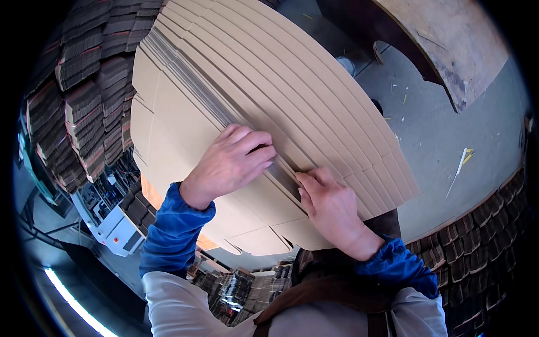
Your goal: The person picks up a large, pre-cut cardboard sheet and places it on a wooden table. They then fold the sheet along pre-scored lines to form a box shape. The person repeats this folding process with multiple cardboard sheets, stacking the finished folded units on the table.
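A large stack of flat tan cardboard sheets [269,90] lies in front of me, its sheets overlapping in a staggered row with creased edges. A dark gap runs lengthwise between the fanned sheets on the right and the flat sheet [185,132] on the left. My left hand [233,163] is closed at this gap, fingers curled over the sheet edges, fingertips partly hidden. Nearer to me and to the right, my right hand [331,208] pinches a cardboard edge between thumb and fingers. Blue sleeve covers sit at both wrists.
Tall piles of dark bundled cardboard [92,106] stand at the left, and more piles [471,241] at the lower right. A wooden table [460,45] is at the upper right. Scraps lie on the grey floor [426,146]. A white machine [115,227] stands at the lower left.
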{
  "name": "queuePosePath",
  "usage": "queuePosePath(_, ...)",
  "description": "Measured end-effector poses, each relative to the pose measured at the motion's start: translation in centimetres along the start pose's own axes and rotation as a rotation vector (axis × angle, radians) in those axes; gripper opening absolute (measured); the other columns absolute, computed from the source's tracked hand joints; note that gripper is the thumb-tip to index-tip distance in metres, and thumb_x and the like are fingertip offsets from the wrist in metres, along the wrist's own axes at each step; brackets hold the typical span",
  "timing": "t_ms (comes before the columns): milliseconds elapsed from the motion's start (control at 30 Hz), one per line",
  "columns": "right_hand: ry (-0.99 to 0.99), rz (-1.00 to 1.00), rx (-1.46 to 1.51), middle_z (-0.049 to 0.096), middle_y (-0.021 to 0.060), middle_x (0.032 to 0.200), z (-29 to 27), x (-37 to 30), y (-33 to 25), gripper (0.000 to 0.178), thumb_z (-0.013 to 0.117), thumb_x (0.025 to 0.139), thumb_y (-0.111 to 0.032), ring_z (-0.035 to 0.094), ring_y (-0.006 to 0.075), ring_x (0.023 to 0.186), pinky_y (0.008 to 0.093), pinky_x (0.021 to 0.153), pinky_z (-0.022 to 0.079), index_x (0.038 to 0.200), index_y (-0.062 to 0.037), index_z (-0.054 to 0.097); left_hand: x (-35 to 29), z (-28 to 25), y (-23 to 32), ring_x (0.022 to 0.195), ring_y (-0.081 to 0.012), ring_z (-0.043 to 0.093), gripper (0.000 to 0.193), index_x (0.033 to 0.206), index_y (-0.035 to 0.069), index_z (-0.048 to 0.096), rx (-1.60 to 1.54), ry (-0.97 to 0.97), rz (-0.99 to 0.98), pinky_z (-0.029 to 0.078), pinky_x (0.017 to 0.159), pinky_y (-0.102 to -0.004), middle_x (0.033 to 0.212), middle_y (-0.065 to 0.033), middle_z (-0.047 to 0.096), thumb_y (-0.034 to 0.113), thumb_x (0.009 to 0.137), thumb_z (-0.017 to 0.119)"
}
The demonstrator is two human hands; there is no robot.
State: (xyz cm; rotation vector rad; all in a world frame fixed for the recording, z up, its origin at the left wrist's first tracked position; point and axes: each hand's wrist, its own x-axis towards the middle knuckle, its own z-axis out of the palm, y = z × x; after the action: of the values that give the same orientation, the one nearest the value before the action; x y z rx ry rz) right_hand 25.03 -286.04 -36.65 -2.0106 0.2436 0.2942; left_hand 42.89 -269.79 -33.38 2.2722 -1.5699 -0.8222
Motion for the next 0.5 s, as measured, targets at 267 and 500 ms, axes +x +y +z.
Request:
queuePosePath(267,-0.063,0.083,0.159,0.061,0.0102,0.095,-0.39,0.10,-0.07,0.022,0.065,0.085,-0.012,0.065,0.0326,0.070,0.0421,0.062,0.054,0.106,-0.0070,0.064,-0.19,-0.59,0.01,0.091,-0.0250,0.056,0.025,0.097,0.009,0.066,-0.011,-0.038,-0.001,0.046,0.082,-0.0377,0.103,-0.0044,0.059,0.013,0.074,0.075)
queuePosePath(500,-0.102,0.098,0.165,0.060,0.0104,0.090,-0.47,0.65,-0.22,0.022,0.064,0.086,-0.014,0.065,0.0329,0.071,0.0428,0.062,0.053,0.107,-0.0077,0.062,-0.33,-0.54,-0.04,0.093,-0.0237,0.057,0.029,0.098,0.011,0.068,0.023,-0.032,0.033,0.047,0.082,-0.0380,0.106,-0.0030,0.060,0.014,0.071,0.078)
